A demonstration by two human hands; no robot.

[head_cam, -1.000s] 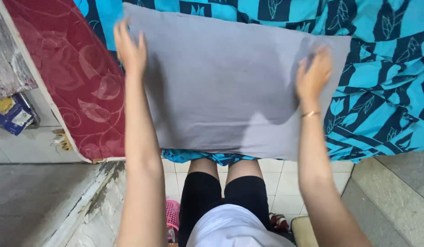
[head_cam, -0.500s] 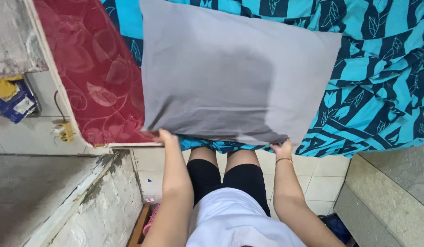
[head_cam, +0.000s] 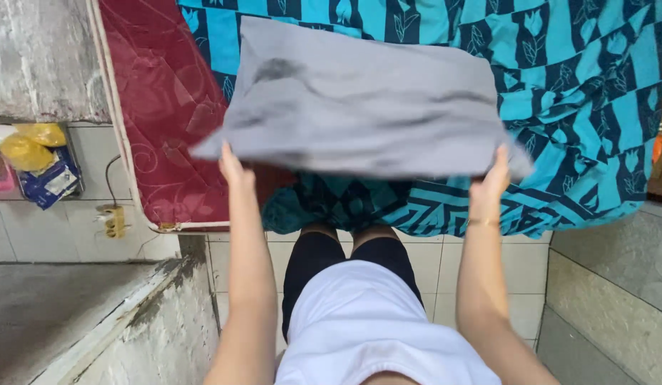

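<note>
A grey cloth (head_cam: pixel 367 107) lies spread over the bed, its near edge lifted off the sheet. My left hand (head_cam: pixel 232 167) grips the near left corner of the cloth. My right hand (head_cam: pixel 493 182), with a thin bracelet at the wrist, grips the near right corner. Under the cloth is a blue and black patterned bedsheet (head_cam: pixel 581 93). A red patterned mattress (head_cam: pixel 163 107) shows bare to the left of it.
A rough concrete ledge (head_cam: pixel 95 314) stands at the lower left. Yellow and blue bags (head_cam: pixel 35 160) sit on the tiled floor at the left, near a yellow power strip (head_cam: pixel 114 219). A grey wall (head_cam: pixel 616 285) rises at the lower right.
My hands came down from the cloth's far corners to its near edge, took hold of it and lifted it. The cloth has folded shorter and now ripples.
</note>
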